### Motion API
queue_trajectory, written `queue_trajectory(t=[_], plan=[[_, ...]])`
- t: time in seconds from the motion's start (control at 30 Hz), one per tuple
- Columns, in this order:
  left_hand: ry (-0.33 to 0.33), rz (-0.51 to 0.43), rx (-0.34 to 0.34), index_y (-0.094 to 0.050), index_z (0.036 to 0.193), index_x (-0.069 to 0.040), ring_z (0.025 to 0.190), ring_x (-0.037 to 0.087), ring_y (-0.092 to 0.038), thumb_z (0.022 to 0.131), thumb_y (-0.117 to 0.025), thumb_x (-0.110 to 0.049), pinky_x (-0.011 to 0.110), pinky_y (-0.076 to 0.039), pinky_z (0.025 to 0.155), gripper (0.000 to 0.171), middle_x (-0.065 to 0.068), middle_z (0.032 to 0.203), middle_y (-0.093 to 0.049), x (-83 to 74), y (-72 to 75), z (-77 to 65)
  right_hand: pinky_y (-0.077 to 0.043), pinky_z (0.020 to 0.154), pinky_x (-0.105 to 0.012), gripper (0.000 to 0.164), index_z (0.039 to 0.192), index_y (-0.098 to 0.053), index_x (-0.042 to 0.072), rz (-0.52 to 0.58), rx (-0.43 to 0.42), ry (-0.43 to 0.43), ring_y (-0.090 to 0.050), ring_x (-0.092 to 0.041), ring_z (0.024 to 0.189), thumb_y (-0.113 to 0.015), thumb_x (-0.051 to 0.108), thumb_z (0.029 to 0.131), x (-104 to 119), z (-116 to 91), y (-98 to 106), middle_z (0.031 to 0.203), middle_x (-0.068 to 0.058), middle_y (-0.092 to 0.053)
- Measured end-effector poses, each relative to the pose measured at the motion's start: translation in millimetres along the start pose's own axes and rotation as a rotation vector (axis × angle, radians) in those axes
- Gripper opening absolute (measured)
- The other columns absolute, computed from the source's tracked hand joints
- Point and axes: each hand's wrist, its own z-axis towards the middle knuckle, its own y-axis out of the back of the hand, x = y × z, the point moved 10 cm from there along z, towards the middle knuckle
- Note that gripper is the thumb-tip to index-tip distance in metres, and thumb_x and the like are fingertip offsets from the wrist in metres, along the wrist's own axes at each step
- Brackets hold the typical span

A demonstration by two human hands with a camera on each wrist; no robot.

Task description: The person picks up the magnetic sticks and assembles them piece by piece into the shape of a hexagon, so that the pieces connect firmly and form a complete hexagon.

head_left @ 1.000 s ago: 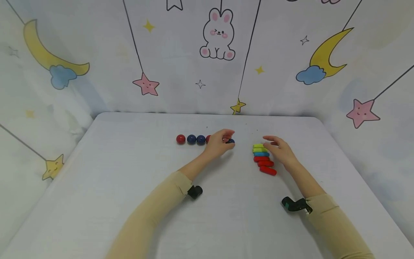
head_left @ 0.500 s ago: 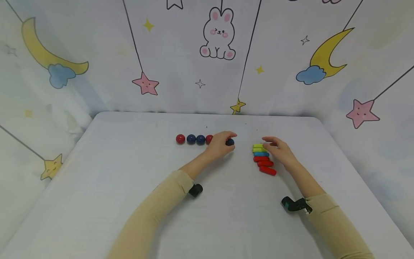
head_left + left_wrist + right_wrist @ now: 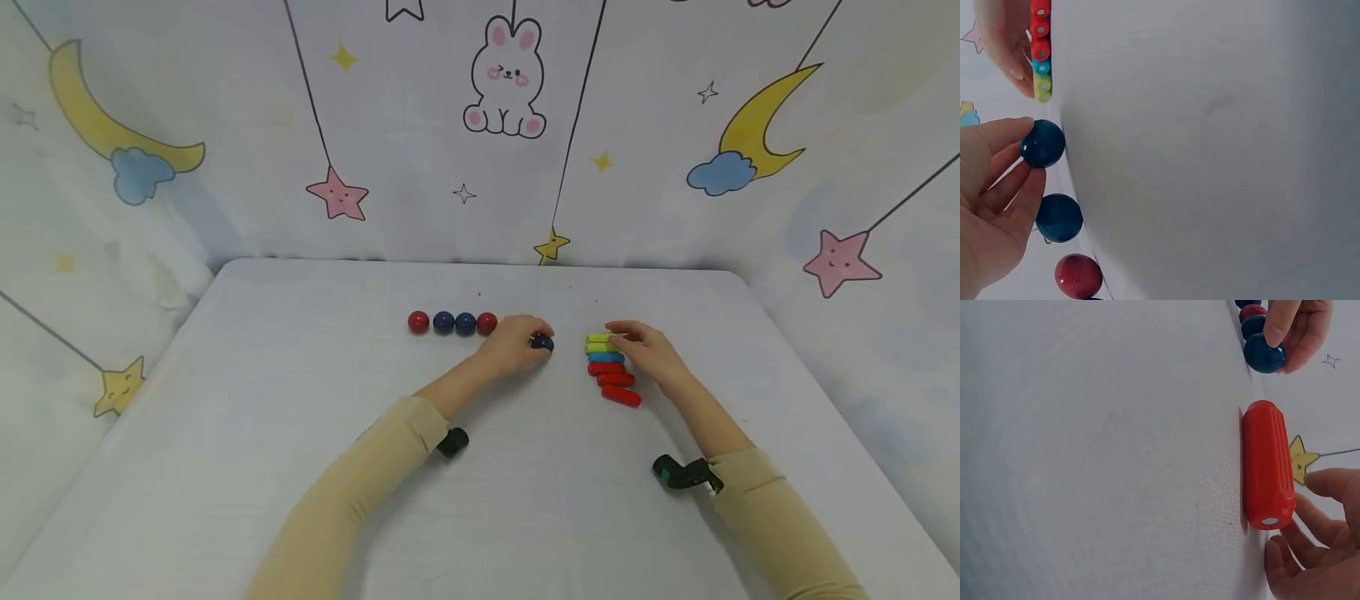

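Observation:
My left hand pinches a glossy dark blue ball between thumb and fingers, at the right end of a row of red and blue balls. Close beside it in the left wrist view sits another blue ball, then a red ball. My right hand is by the far end of a stack of short rods, loosely curved beside the yellow-green rods and holding nothing. Nearer to me follow a blue rod and several red rods. The nearest red rod shows ribbed sides and a pale metal end.
Farther left in the row are a red ball, two blue balls and a second red ball. The white table ends at a cloth backdrop printed with a rabbit, stars and moons.
My left fingers have closed round the end blue ball and brought it slightly right and nearer to me. My right hand has dipped slightly beside the rods, which stay in place.

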Motion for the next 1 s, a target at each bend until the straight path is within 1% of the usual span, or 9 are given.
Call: queue_trajectory(t=[0.07, 0.23, 0.33, 0.5, 0.8, 0.9, 1.0], plan=[[-0.018, 0.019, 0.007, -0.066, 0.122, -0.01, 0.117, 0.017, -0.056, 0.092, -0.068, -0.018, 0.028, -0.041, 0.102, 0.031, 0.005, 0.123, -0.065, -2.7, -0.2, -2.1, -0.036, 0.101, -0.055, 0.047, 0.142, -0.046, 0.002, -0.002, 0.005, -0.004, -0.04, -0.04, 0.123, -0.047, 0.03, 0.103, -0.6, 0.7, -0.3, 0.138, -0.026, -0.043], [-0.087, 0.052, 0.027, -0.067, 0.121, -0.009, 0.109, 0.016, -0.059, 0.091, -0.07, -0.018, 0.026, -0.043, 0.097, 0.031, 0.005, 0.118, -0.066, -10.9, -1.9, -7.4, -0.035, 0.103, -0.056, 0.046, 0.14, -0.048, 0.002, -0.005, 0.01, -0.012, -0.04, -0.04, 0.125, -0.047, 0.028, 0.103, -2.8, 2.6, -0.1, 0.14, -0.025, -0.043], [-0.11, 0.049, 0.046, -0.067, 0.12, -0.009, 0.102, 0.014, -0.059, 0.092, -0.07, -0.019, 0.023, -0.045, 0.092, 0.03, 0.004, 0.114, -0.065, -12.7, -4.1, -11.3, -0.035, 0.103, -0.056, 0.045, 0.139, -0.05, 0.002, -0.004, 0.012, -0.011, -0.039, -0.041, 0.125, -0.048, 0.028, 0.102, -3.3, 4.0, 0.1, 0.141, -0.025, -0.044], [-0.105, -0.025, 0.08, -0.067, 0.119, -0.009, 0.095, 0.013, -0.058, 0.091, -0.07, -0.021, 0.019, -0.047, 0.085, 0.031, 0.003, 0.111, -0.063, -10.8, -5.7, -19.9, -0.035, 0.103, -0.055, 0.042, 0.136, -0.052, 0.002, -0.012, 0.013, -0.003, -0.041, -0.039, 0.124, -0.049, 0.026, 0.102, -2.3, 6.0, 0.9, 0.139, -0.024, -0.046], [-0.132, -0.182, 0.083, -0.068, 0.116, -0.004, 0.102, 0.015, -0.063, 0.087, -0.074, -0.015, 0.017, -0.049, 0.083, 0.031, 0.007, 0.111, -0.066, -6.7, -3.5, -33.2, -0.036, 0.102, -0.052, 0.039, 0.134, -0.055, 0.001, -0.028, 0.008, 0.004, -0.043, -0.038, 0.122, -0.049, 0.023, 0.102, 1.3, 7.9, 2.5, 0.137, -0.024, -0.049], [-0.114, -0.229, 0.084, -0.068, 0.115, -0.004, 0.103, 0.016, -0.064, 0.087, -0.075, -0.014, 0.019, -0.049, 0.084, 0.031, 0.007, 0.111, -0.067, -2.3, -2.9, -37.1, -0.038, 0.102, -0.052, 0.039, 0.134, -0.055, 0.0, -0.03, 0.013, 0.005, -0.044, -0.038, 0.122, -0.05, 0.023, 0.102, 0.9, 8.7, 1.5, 0.137, -0.024, -0.049], [-0.08, -0.246, 0.097, -0.068, 0.116, -0.005, 0.104, 0.016, -0.064, 0.087, -0.075, -0.016, 0.019, -0.049, 0.085, 0.031, 0.006, 0.113, -0.068, 2.4, -2.9, -41.2, -0.038, 0.102, -0.052, 0.04, 0.134, -0.054, 0.001, -0.031, 0.02, 0.004, -0.044, -0.038, 0.122, -0.05, 0.023, 0.102, 0.5, 9.0, 0.8, 0.137, -0.024, -0.049]])
